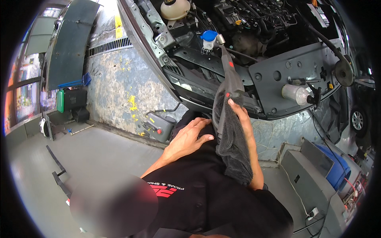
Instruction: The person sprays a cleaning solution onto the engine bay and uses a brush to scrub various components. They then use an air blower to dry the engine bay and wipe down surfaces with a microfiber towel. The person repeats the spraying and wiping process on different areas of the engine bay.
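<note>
Right hand (238,115) grips a grey spray wand (230,75) below the open engine bay (246,23), mostly hidden by a dark microfibre cloth (234,146). Left hand (188,139) rests open, holding nothing.

The grey concrete floor (99,158) carries a grey machine with a red knob (158,127); left of it lie a green-sided box (71,100) and a black metal frame (59,174).

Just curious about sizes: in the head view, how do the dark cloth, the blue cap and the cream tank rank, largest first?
1. dark cloth, though nearest the camera
2. cream tank, partly cropped
3. blue cap
</note>
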### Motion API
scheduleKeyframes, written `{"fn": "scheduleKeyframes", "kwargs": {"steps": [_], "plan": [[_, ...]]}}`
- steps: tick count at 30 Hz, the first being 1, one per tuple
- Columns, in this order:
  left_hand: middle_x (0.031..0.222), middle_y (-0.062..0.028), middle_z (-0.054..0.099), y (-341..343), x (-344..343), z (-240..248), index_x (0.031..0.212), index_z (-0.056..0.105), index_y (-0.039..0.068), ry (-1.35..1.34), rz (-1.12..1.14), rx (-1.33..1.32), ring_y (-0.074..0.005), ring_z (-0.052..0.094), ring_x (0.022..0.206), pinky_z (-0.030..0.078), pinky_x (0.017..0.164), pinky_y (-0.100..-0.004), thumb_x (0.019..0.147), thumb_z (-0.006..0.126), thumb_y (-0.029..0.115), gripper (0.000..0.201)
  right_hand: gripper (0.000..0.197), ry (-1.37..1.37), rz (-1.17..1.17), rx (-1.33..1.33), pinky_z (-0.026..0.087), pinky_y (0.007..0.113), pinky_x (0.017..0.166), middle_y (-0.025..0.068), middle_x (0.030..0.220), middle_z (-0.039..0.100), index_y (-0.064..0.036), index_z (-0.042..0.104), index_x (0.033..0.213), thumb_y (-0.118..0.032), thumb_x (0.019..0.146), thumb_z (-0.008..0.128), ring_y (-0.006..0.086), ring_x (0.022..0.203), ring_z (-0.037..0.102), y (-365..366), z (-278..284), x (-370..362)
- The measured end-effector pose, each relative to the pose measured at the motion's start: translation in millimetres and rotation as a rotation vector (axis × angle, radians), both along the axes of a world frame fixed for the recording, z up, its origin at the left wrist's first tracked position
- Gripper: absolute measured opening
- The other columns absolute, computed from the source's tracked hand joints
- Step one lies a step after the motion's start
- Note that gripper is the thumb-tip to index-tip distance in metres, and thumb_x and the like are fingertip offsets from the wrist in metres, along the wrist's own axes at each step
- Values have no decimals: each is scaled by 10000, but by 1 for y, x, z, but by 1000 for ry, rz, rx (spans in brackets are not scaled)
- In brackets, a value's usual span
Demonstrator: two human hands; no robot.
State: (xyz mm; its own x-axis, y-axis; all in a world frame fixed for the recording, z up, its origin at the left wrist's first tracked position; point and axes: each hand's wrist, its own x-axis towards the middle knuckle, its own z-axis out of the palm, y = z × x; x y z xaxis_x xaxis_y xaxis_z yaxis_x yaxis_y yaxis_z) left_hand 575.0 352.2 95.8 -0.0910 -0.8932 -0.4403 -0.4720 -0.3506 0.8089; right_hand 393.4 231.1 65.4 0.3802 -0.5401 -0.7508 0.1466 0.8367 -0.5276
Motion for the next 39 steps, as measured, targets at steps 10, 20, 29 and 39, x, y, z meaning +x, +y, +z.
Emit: {"fn": "scheduleKeyframes", "kwargs": {"steps": [10,20,29,39], "plan": [[1529,-225,360,-30,56,-4,1483,384,-29,-48,146,-314,-419,385,1413,359,1158,-486,889,737,465,849,441,0,-123,-43,521,277,782,81,1011,686,9,652,1156,-324,895,778,140,874,660,-21,40,72],[1380,-255,302,-16,90,-18,1523,167,-44,-21,131,-247,-356,424,1196,431,1027,-481,728,887,544,1224,483,-167,-220,-2,485,231,638,15,856,665,-25,706,1053,-475,888,762,98,725,617,-78,0,174],[905,-296,595,-63,125,-16,1289,420,-53,287,-159,534,-424,619,828,436,727,-507,1004,591,193,414,423,-222,-276,-38,484,224,658,17,942,698,-51,732,1078,-445,924,734,91,742,623,-129,-18,223],[922,-183,657,-89,234,2,1127,595,-66,895,8,-296,-335,631,809,465,731,-438,824,810,61,393,430,-337,-399,-46,574,323,913,108,1135,715,1,652,1249,-342,990,642,197,1010,708,-156,-34,240]]}}
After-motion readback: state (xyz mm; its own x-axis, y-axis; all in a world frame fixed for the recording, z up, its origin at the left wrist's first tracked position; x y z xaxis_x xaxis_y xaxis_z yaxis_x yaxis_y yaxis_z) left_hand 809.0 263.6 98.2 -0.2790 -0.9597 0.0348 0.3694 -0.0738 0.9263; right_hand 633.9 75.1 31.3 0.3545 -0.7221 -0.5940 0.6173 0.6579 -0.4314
